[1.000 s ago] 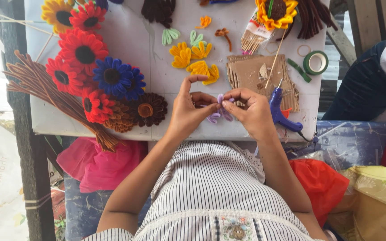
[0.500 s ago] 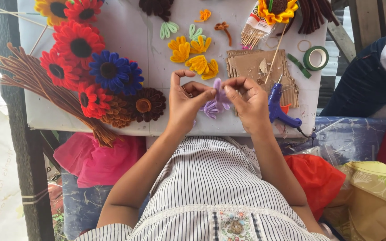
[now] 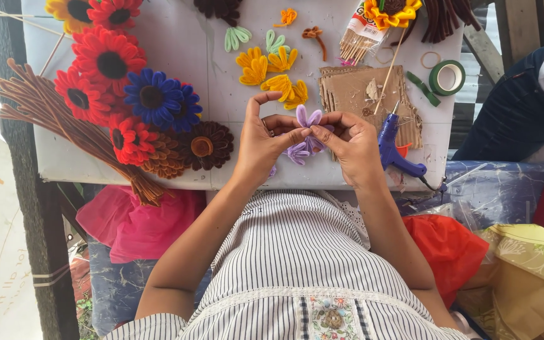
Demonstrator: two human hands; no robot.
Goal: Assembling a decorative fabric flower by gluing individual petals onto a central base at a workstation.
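Observation:
Both my hands meet over the near edge of a white table (image 3: 184,44), pinching a lilac pipe-cleaner flower (image 3: 305,134) between them. My left hand (image 3: 264,143) grips its petals with thumb and fingers, index finger raised. My right hand (image 3: 352,143) holds the flower's right side with its fingertips. Several petals stick up and down out of the grip; the middle of the flower is hidden by my fingers.
Finished red, blue and brown pipe-cleaner flowers (image 3: 127,94) with brown stems (image 3: 64,126) lie at left. Yellow petals (image 3: 272,72), a cardboard piece (image 3: 354,91), a blue glue gun (image 3: 393,148), green tape roll (image 3: 446,77) and stick packet (image 3: 359,31) lie beyond. Another person's dark sleeve (image 3: 511,119) is at right.
My hands have lifted the lilac flower a little farther from my body and shifted their fingers on it; more petals now show above my fingertips.

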